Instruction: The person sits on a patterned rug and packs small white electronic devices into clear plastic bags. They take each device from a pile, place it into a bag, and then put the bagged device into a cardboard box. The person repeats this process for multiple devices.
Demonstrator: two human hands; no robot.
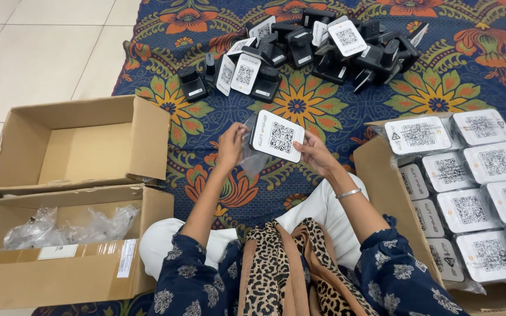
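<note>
person sits on a floral bedsheet (218, 126), both hands raised over the lap at scene centre. left hand (230, 147) pinches the left edge of a clear plastic bag (253, 157) – fingers curled around it, thumb on the near side, grip closed on the film. right hand (316, 153) grasps the white tag device (278, 136) at its right lower corner, fingers behind the card, thumb on the front edge; a thin bangle (348, 193) sits on that wrist. the white tag device sits between the two hands, tilted slightly, printed face up toward the camera, its left side partly overlapping the bag; whether it is inside the bag or just against it – cannot tell.

far from the hands, at the top of the sheet, lies a pile of black devices (323, 50) with white tags, unwrapped, jumbled. on the right, touching the person's knee area, an open cardboard box (382, 169) holds wrapped white-tagged units (469, 193) packed in rows. on the left, well apart from the hands, two more boxes: the far empty carton (83, 143) with flaps open, and the near carton (71, 269) holding crumpled clear wrappers (65, 225). tiled floor (36, 52) shows at far left. leopard-print scarf (300, 263) hangs down in the near middle.
</note>
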